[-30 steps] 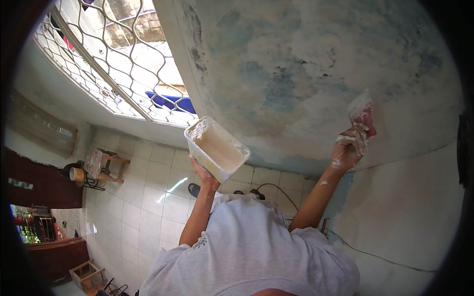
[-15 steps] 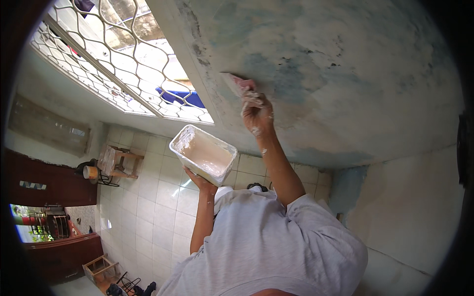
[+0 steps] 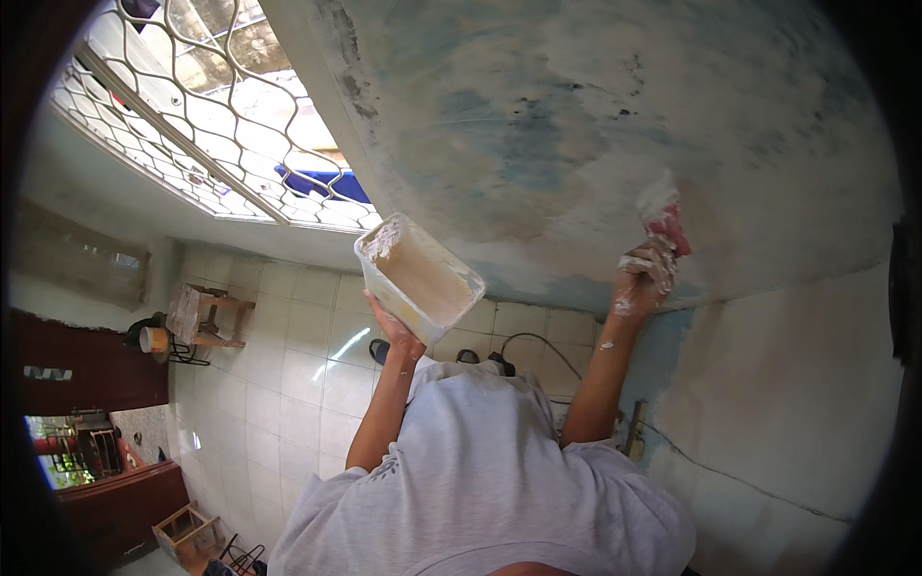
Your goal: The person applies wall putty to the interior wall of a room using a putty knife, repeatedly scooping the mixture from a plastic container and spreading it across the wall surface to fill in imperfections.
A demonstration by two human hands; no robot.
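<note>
My left hand (image 3: 392,328) holds a white rectangular plastic tub (image 3: 403,305) from beneath, with pale creamy paste inside and smeared on its rim. My right hand (image 3: 642,281), streaked with white paste, grips a pink putty knife (image 3: 669,230); its white-coated blade is at the mottled blue-and-white wall (image 3: 538,163), to the right of the tub. Whether the blade touches the surface is hard to tell.
A grilled window (image 3: 202,106) is at upper left. Below are the tiled floor (image 3: 269,374), a wooden stool (image 3: 206,317), a yellow pail (image 3: 152,339), a second wooden stool (image 3: 187,533), brown doors (image 3: 91,360) and a cable (image 3: 720,475) on the right.
My right hand swept left toward the window frame half a second ago and is now back to the right with the knife. My left hand still holds the tub.
</note>
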